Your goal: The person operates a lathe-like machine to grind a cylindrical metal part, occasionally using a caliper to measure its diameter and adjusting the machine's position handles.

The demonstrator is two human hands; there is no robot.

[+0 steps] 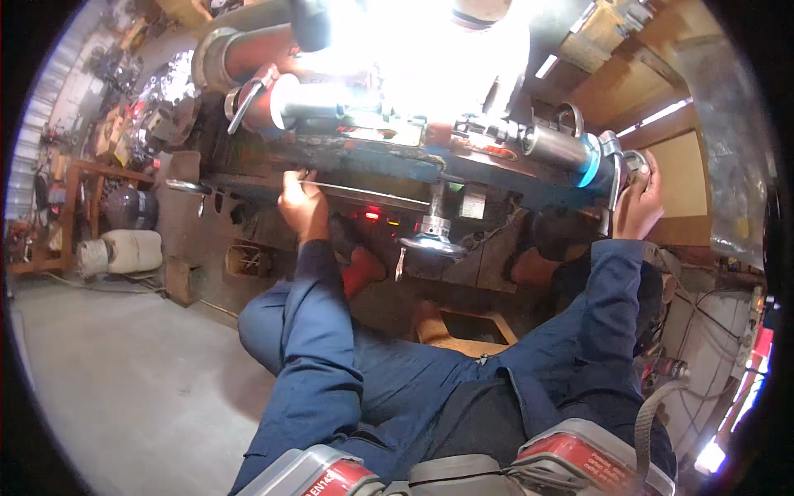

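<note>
Head cam: L hand [304,202] at thin rod [372,193], can't tell if pinching; R hand [639,201] curled on handwheel [633,159].

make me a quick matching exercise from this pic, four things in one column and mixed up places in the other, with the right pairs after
Things:
1. left hand
2. right hand
3. front handwheel
4. off-white tank

Places:
A. between the two hands, on the front of the machine
B. near the floor, toward the left edge of the picture
C. at the left end of a thin metal rod
D. at the right end of the machine

Right pairs: 1-C, 2-D, 3-A, 4-B
</note>
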